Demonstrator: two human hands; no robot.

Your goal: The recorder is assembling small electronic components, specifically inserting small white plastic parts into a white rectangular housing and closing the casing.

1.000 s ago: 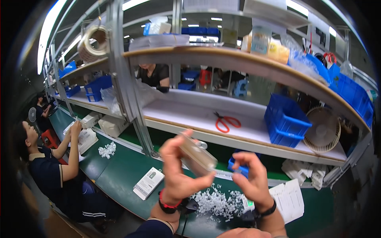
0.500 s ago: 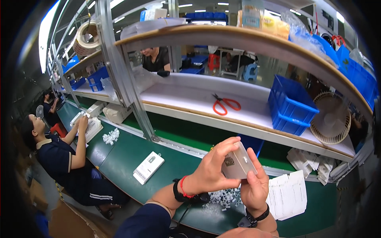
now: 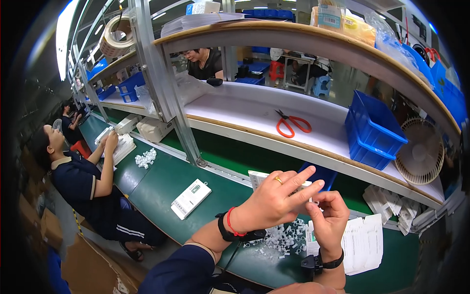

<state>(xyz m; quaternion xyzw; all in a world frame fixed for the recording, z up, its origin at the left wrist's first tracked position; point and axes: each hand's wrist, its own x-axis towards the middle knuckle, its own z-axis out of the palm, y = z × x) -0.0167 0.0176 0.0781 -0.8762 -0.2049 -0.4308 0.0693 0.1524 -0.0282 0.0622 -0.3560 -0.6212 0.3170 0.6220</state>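
In front of me my left hand (image 3: 276, 198) is wrapped over a thin white box (image 3: 256, 178), with its index and middle fingers stretched along the top. The box is largely hidden behind that hand. My right hand (image 3: 330, 218) is at the right end of the box, thumb and fingers pinched together. A small white bit shows at its fingertips, too covered to name. Below the hands lies a pile of small white plastic ring-shaped pieces (image 3: 281, 241). To the left, a flat white printed box (image 3: 191, 198) lies on the green table (image 3: 152, 183).
White printed sheets or flat boxes (image 3: 362, 245) lie to the right. The shelf ahead bears red-handled scissors (image 3: 293, 123), stacked blue bins (image 3: 374, 132) and a round fan (image 3: 419, 152). A co-worker (image 3: 78, 181) works at the left beside another white pile (image 3: 145, 158).
The box has turned from showing its broad face to lying mostly behind my left hand. My left hand has rolled over it, and my right fingers have curled in at its end.
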